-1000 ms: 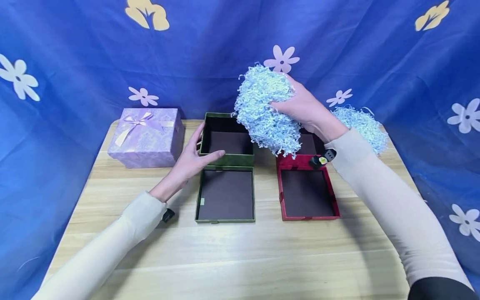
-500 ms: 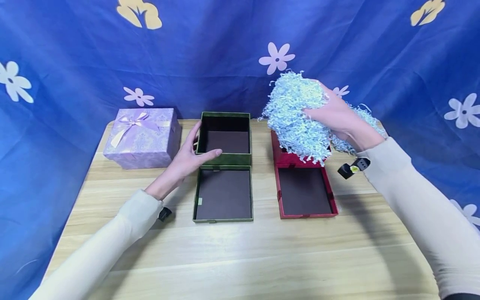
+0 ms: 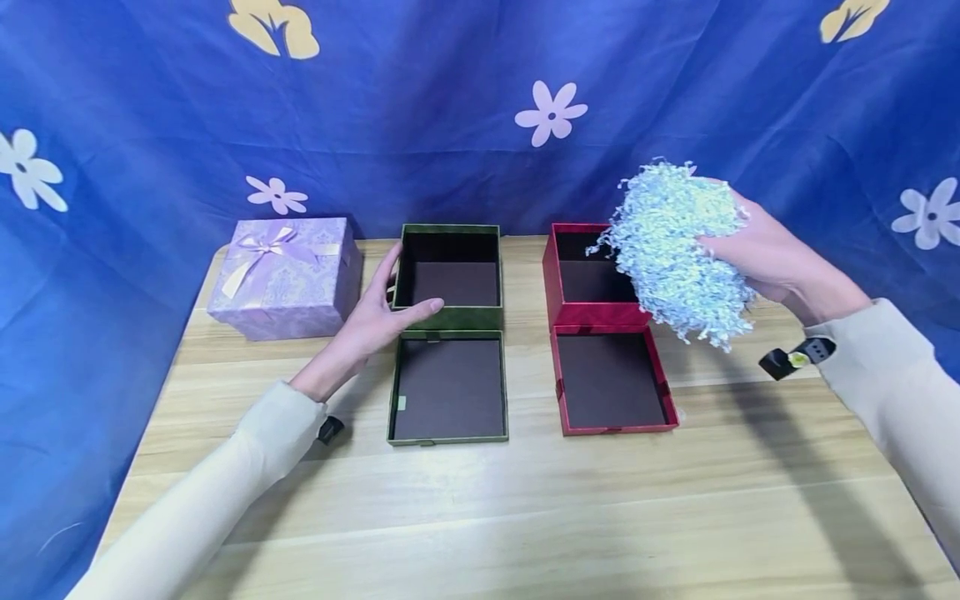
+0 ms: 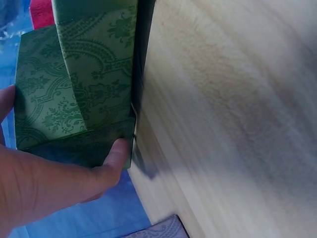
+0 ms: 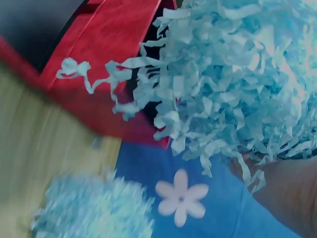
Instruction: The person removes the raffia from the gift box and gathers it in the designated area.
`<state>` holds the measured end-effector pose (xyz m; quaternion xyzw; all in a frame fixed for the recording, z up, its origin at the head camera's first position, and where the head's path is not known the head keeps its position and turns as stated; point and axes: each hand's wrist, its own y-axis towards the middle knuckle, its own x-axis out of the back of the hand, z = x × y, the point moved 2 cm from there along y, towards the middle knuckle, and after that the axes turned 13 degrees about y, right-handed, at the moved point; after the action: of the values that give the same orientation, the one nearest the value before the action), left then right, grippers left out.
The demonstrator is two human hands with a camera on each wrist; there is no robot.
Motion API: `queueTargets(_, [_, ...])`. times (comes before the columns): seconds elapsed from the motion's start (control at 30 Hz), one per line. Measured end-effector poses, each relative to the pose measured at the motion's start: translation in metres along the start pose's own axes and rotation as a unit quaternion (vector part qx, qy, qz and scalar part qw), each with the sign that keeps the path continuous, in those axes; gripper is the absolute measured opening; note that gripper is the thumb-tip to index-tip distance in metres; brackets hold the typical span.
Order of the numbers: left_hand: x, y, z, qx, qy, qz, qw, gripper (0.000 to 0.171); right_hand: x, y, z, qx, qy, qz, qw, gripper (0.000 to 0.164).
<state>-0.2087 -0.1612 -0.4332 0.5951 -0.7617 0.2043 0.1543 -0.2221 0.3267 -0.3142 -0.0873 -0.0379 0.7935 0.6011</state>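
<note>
My left hand (image 3: 367, 321) rests on the green box (image 3: 450, 317), its index finger along the left wall and its thumb across the front near the rim. In the left wrist view the thumb (image 4: 116, 153) touches the patterned green side. My right hand (image 3: 772, 250) grips a large clump of pale blue shredded paper (image 3: 678, 250), raised over the right side of the red box (image 3: 600, 314). The clump hides part of that box's opening, and most of the right fingers are out of sight behind it. Both boxes show dark insides.
A green-rimmed lid (image 3: 450, 387) and a red-rimmed lid (image 3: 615, 381) lie in front of their boxes, dark side up. A lilac gift box (image 3: 288, 271) with a bow stands at left. More shredded paper (image 5: 94, 208) sits on the table beyond the red box.
My right hand has carried the shredded paper rightward and slightly lower, from near the green box to over the red box's right side. The left hand stays at the green box.
</note>
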Motion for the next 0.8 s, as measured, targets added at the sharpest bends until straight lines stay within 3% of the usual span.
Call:
queueTargets(0.37, [-0.002, 0.001, -0.002, -0.002, -0.007, 0.003, 1.0, 0.114, 0.076, -0.042, -0.019, 0.028, 0.016, 0.027, 0.999, 0.072])
queueTargets(0.5, [-0.002, 0.001, -0.001, 0.003, -0.005, 0.003, 1.0, 0.114, 0.099, -0.054, -0.03, 0.042, 0.026, 0.055, 0.997, 0.074])
queueTargets(0.67, [0.0, 0.0, -0.001, 0.007, 0.004, 0.002, 1.0, 0.114, 0.121, -0.061, -0.042, 0.056, -0.025, 0.08, 0.995, 0.078])
queueTargets(0.8, [0.001, -0.001, 0.0, 0.008, 0.009, 0.001, 0.9999, 0.114, 0.136, -0.061, -0.054, 0.057, -0.141, 0.046, 0.987, 0.081])
